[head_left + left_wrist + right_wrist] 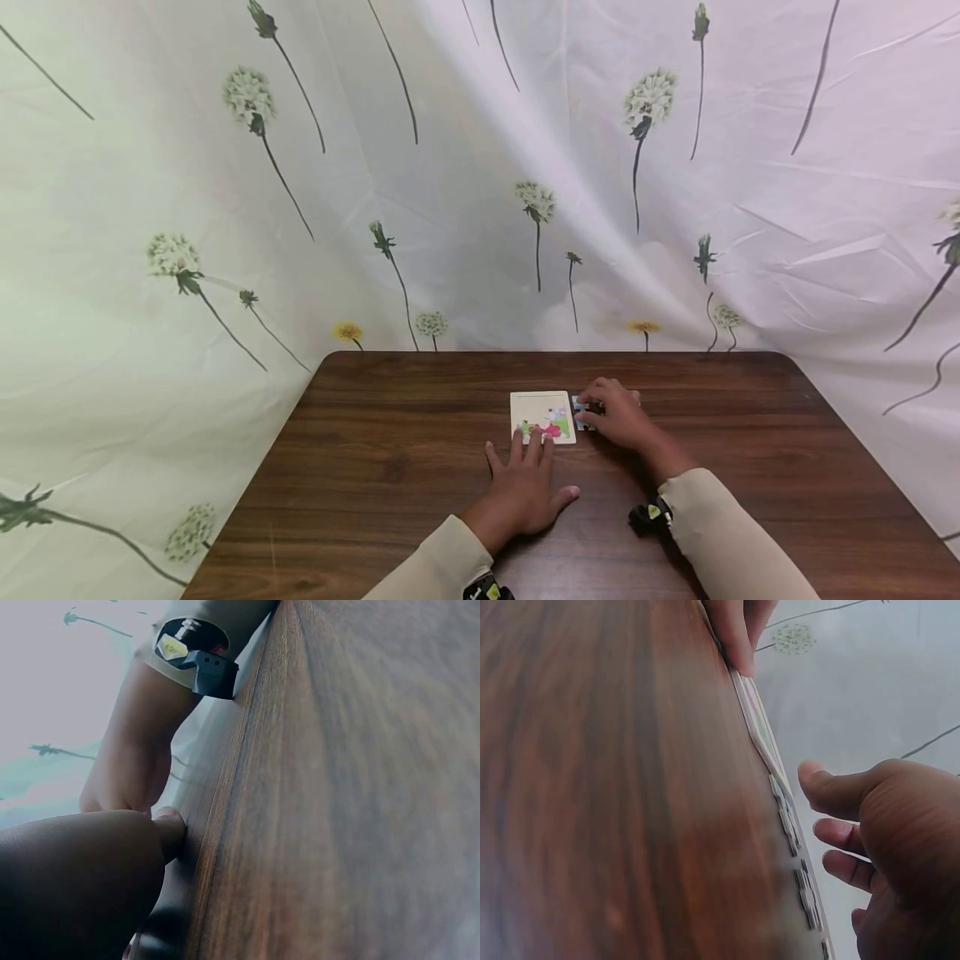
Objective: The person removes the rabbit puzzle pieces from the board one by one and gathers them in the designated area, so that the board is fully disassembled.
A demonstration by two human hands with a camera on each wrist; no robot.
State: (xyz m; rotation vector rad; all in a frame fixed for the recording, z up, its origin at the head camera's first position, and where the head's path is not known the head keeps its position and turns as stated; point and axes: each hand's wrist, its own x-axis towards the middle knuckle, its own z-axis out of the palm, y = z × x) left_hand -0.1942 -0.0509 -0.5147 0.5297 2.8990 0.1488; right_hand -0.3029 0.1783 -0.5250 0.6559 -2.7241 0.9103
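Spread, nearly straight fingers of the left hand (521,493) rest on the near edge of a shallow, pale jigsaw tray (531,407), where colourful fitted pieces (562,426) fill part of the near side. Just right of the tray, the right hand (621,418) hovers, thumb and loosely bent fingers parted, over loose jigsaw pieces (585,426) on the wood-grain table (375,475). Beyond the table's far edge hangs a white dandelion-print cloth (465,250).
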